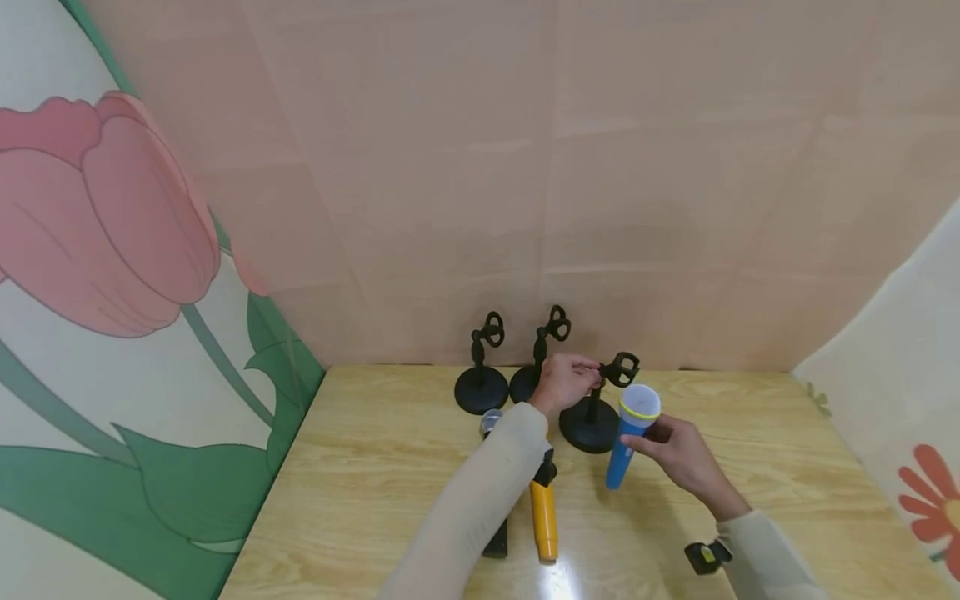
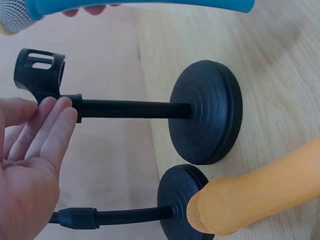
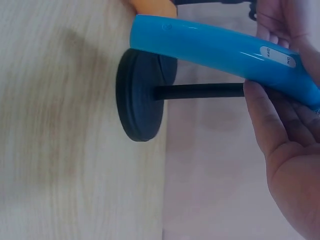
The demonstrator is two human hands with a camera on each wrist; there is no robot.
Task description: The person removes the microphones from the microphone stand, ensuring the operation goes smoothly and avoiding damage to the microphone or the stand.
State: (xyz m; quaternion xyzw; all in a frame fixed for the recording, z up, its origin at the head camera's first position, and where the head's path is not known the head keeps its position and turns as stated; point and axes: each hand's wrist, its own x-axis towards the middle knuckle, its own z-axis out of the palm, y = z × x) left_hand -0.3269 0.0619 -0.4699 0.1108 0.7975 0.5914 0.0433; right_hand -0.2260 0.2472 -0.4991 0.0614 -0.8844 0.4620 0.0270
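My left hand [image 1: 567, 382] pinches the joint just under the clip of the right-hand black desk microphone stand [image 1: 588, 429]. In the left wrist view the thumb and fingertips meet below the slotted clip [image 2: 40, 75], which holds nothing. My right hand [image 1: 682, 454] grips a blue microphone [image 1: 625, 446] by its body, white head up, close beside that clip. An ON/OFF switch shows on the blue microphone [image 3: 215, 47] in the right wrist view. A yellow microphone [image 1: 544, 521] lies on the table below the left hand. Next to it is a black microphone [image 1: 497, 546], partly hidden by the left sleeve.
Two more black stands, the left one [image 1: 481, 389] and the middle one [image 1: 525, 382], stand near the table's back edge with clips unfilled. A pinkish cloth wall [image 1: 585, 167] rises behind the wooden table [image 1: 360, 467]. Flower-printed panels [image 1: 142, 217] flank both sides.
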